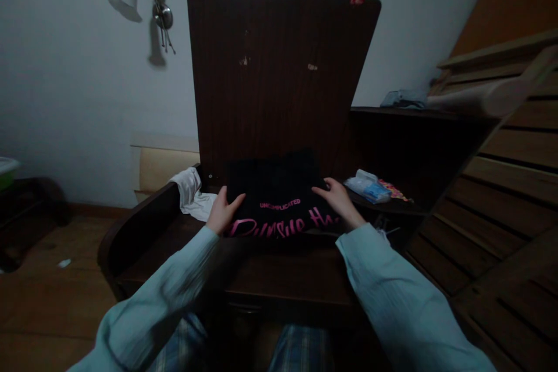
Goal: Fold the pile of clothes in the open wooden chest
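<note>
My left sleeve (159, 296) reaches from close below towards the white cloth (188, 189) on the dark desk (283, 279); at its end my left hand (221, 214) pinches one side of the black garment (276, 183). The garment sits before the upright panel (279, 75), pink lettering facing me; whether its lower edge touches the desk, I can't tell. My right hand (340, 202) pinches the opposite side, near the plastic packets (369, 187). I'd want both pinches level, drawing evenly outward so creases flatten.

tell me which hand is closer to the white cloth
Left. The left hand is just beside the white cloth; the right hand is farther right, across the black printed garment.
</note>
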Tool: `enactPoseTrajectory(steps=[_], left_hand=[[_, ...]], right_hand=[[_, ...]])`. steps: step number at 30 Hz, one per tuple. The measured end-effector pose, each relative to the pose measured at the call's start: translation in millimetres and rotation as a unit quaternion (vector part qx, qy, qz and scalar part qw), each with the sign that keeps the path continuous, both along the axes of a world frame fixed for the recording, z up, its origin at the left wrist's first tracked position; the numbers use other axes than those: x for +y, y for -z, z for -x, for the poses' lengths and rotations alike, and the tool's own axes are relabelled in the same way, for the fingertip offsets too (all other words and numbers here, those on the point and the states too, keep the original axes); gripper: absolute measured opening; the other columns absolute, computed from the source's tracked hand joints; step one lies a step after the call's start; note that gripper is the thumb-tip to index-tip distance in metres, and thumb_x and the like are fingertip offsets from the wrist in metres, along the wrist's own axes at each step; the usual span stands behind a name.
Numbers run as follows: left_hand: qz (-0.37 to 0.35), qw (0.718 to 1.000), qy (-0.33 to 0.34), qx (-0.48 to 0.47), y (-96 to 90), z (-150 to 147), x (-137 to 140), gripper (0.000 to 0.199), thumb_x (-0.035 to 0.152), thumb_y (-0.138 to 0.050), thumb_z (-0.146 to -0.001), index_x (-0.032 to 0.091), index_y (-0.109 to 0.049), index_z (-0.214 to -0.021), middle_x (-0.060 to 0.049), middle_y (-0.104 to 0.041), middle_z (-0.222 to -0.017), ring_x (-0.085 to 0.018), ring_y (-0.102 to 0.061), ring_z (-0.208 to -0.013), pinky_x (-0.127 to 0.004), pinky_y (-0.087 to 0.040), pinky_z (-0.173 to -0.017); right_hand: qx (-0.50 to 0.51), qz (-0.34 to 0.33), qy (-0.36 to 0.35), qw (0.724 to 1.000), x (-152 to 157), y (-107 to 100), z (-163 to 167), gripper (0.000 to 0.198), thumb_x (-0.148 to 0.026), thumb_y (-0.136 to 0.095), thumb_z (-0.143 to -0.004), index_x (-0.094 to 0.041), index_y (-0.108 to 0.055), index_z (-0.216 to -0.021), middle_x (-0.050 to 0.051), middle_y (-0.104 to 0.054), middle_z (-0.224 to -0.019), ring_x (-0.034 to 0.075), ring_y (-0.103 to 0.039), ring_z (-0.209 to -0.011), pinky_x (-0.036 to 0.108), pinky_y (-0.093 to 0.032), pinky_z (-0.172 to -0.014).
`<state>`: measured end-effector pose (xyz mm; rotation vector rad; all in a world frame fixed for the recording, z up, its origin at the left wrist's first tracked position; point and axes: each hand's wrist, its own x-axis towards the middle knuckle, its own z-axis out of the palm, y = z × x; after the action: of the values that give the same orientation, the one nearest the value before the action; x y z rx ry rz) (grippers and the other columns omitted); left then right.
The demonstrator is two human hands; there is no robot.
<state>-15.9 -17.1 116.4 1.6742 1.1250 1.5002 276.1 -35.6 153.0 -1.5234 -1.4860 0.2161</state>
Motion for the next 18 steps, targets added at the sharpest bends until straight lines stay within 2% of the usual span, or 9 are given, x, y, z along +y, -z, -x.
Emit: enactPoseTrajectory(steps=[4,8,14,18], left_hand=[[-0.014,0.999,0.031,-0.007,-5.7,-60,31,0.033,0.033,-0.058,-0.067,0.013,-0.052,-0.093,-0.009,-0.061,-0.095,-0.02,-0.057,-0.09,-0.031,-0.043,-0.082],[0.017,0.996,0.076,-0.031,-2.1,-114,60,0.028,0.029,-0.062,-0.065,0.013,-0.055,-0.087,-0.01,-0.062,-0.091,-0.022,-0.057,-0.088,-0.033,-0.045,-0.079],[0.082,0.987,0.117,-0.071,13.8,-167,88,0.036,0.033,-0.067,-0.061,0.01,-0.058,-0.087,-0.017,-0.061,-0.096,-0.026,-0.057,-0.092,-0.038,-0.044,-0.082],[0.118,0.961,0.221,-0.119,35.5,-180,91,0.041,0.043,-0.065,-0.063,0.011,-0.06,-0.088,-0.014,-0.064,-0.093,-0.025,-0.059,-0.088,-0.037,-0.046,-0.08]], right_hand=[[-0.02,0.03,0.055,0.998,5,-13,-68,0.018,-0.029,-0.063,-0.06,-0.016,-0.058,-0.071,0.004,-0.063,-0.071,0.019,-0.057,-0.068,0.028,-0.042,-0.061],[-0.069,0.038,0.128,0.989,10,-12,-115,0.016,-0.026,-0.063,-0.061,-0.014,-0.06,-0.071,0.004,-0.063,-0.069,0.019,-0.058,-0.066,0.028,-0.042,-0.06],[-0.134,0.078,0.201,0.967,23,9,-142,0.022,-0.027,-0.059,-0.065,-0.011,-0.061,-0.081,0.009,-0.065,-0.077,0.022,-0.06,-0.07,0.031,-0.044,-0.063],[-0.202,0.132,0.207,0.948,30,34,-143,0.025,-0.027,-0.057,-0.069,-0.011,-0.061,-0.087,0.011,-0.065,-0.08,0.023,-0.06,-0.074,0.031,-0.044,-0.065]])
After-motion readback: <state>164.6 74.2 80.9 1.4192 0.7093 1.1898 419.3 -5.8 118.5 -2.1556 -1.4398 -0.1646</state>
